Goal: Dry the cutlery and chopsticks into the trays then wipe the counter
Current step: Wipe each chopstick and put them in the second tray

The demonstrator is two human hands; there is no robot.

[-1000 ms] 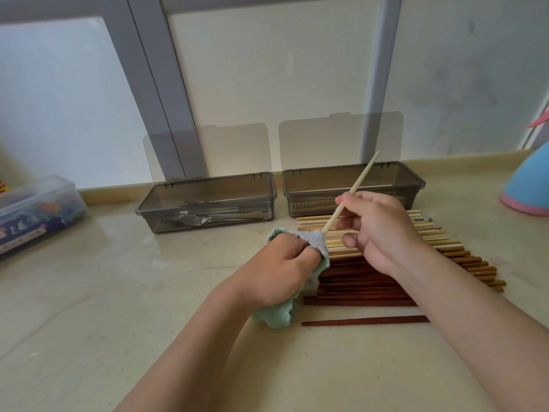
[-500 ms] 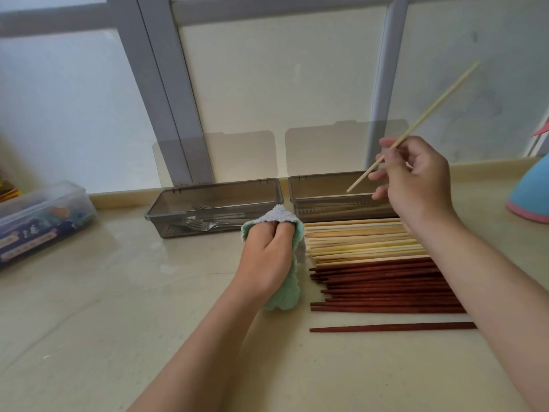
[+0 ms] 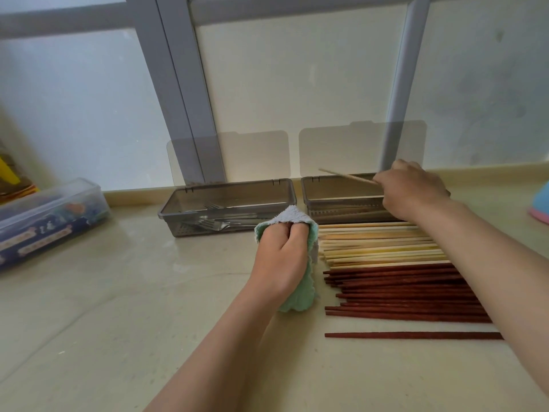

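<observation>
— What's changed?
— The left grip [image 3: 280, 258] stays clamped round the cloth [image 3: 298, 301], with the chopstick pile [image 3: 392, 278] just right of it. Beyond, the right grip [image 3: 413, 191] has swung one pinched pale chopstick [image 3: 347, 176] over the tray [image 3: 341, 200].
— So?
— One looks dried; many remain.

- pale chopstick [image 3: 347, 176], pinched, nearly level over the right tray [image 3: 338, 200]
- forks [image 3: 219, 224] lie in the left tray [image 3: 225, 185]
- chopstick row [image 3: 386, 263] on the bench [image 3: 118, 292], with the green cloth [image 3: 297, 304] bunched beside it

readable text: none | closest: pale label strips on a dark blue printed packet [image 3: 44, 237] inside the clear rectangular plastic lidded box [image 3: 56, 196], left edge of the frame | marks there: too small and blurred to read
</observation>
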